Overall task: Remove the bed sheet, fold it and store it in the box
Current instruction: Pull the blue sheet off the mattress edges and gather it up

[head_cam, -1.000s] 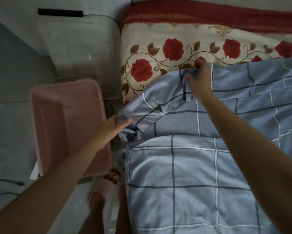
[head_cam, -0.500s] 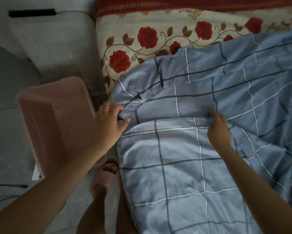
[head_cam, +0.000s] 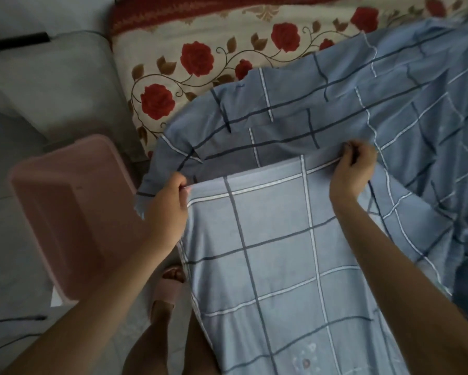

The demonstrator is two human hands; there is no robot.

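A blue checked bed sheet (head_cam: 276,239) lies bunched on the bed, partly folded over itself, and hangs down the near side toward me. My left hand (head_cam: 168,209) pinches the left end of the folded top edge. My right hand (head_cam: 353,166) grips the same edge farther right, fingers curled round the cloth. Between my hands the edge is stretched taut. A pink plastic box (head_cam: 70,212) stands on the floor to the left, just beside my left hand.
A cream mattress cover (head_cam: 189,58) with red roses and a red border is bare at the head of the bed. A pale grey bin or stool (head_cam: 54,85) stands behind the box. My feet in pink slippers (head_cam: 168,290) stand beside the bed.
My right hand came back from the far edge of the sheet and took the fold's top edge. My left hand closed on that edge's left end. The edge is now lifted and taut.
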